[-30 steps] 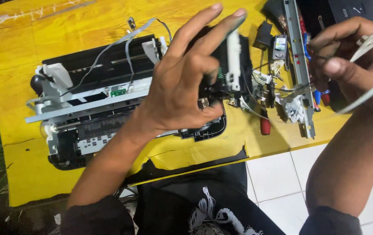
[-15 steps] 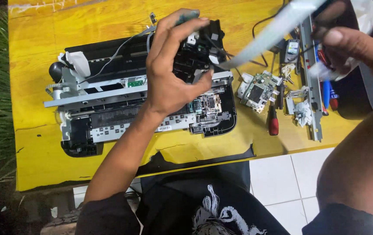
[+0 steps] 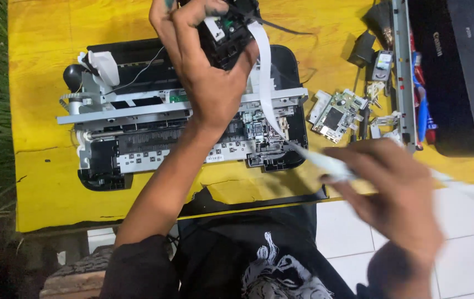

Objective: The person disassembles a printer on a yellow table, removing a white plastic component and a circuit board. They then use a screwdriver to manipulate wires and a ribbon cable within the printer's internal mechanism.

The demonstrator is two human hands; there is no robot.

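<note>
A dismantled printer chassis (image 3: 154, 138), black with a grey metal rail, lies on a yellow table (image 3: 43, 182). My left hand (image 3: 203, 66) holds a black carriage block (image 3: 228, 30) lifted above the chassis' far right part. A white flat ribbon cable (image 3: 264, 83) runs from that block down toward my right hand (image 3: 392, 194), which pinches its lower end near the table's front edge. The right hand is blurred.
A green circuit board (image 3: 336, 113) lies right of the chassis. A long grey metal bar (image 3: 403, 72), small loose parts, a black adapter (image 3: 361, 50) and red and blue tools sit by it. A black printer cover (image 3: 469, 72) fills the far right. White floor tiles below.
My left hand has lifted the black carriage block off the chassis toward the far side. My right hand has swung from the upper right down to the front edge, drawing the white cable along.
</note>
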